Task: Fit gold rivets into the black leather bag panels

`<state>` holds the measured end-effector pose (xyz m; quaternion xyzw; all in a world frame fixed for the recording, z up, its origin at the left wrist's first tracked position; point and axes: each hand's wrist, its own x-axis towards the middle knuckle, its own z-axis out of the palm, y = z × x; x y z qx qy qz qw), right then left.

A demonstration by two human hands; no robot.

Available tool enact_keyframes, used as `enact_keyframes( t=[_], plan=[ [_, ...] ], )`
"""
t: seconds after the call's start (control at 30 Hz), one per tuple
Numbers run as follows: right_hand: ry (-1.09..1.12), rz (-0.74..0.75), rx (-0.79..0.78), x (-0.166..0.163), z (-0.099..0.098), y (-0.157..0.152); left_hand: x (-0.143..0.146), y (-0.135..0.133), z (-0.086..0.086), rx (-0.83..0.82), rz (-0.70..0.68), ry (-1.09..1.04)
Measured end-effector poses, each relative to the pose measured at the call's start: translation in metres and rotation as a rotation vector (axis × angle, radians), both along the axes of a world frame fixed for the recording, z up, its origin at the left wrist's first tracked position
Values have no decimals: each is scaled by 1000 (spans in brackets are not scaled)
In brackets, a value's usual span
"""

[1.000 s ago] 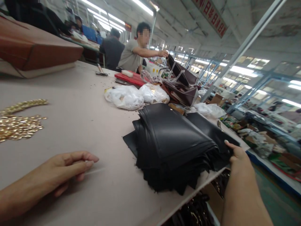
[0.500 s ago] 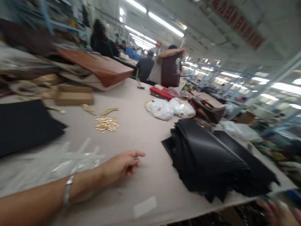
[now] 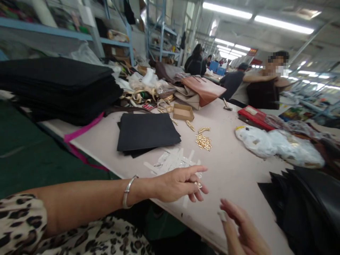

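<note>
Hanging over the table's [image 3: 231, 173] near edge, left hand [image 3: 172, 184] has its index finger extended, the others curled; a small shiny piece [image 3: 199, 185] shows at the fingers, but whether it is pinched or worn cannot be told. Right hand [image 3: 243, 226], partly cut off by the frame: thumb and fingers parted. White strips [image 3: 174, 161] lie just beyond the left hand, partly hidden by it; contact unclear. Gold bits [image 3: 203, 142] are heaped farther back, right of stacked black sheets [image 3: 146, 132]. Black pile [image 3: 309, 202] at right, apart from both hands.
</note>
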<state>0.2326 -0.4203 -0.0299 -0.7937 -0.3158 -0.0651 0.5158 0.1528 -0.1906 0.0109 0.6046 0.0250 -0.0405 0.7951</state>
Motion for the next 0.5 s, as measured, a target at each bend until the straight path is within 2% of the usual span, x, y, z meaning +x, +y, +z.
enact_keyframes(
  t=[0.1, 0.2, 0.3, 0.5],
  plan=[
    [-466, 446, -31, -6, 14, 71, -23, 27, -14, -192, -42, 17],
    [-752, 734, -42, -12, 20, 124, -47, 59, -24, -311, -101, 30],
    [-736, 908, -17, -24, 21, 162, -77, 90, -28, -362, -161, 93],
    [-368, 1184, 18, -60, 28, 218, -124, 138, -37, -455, -247, 91]
  ],
)
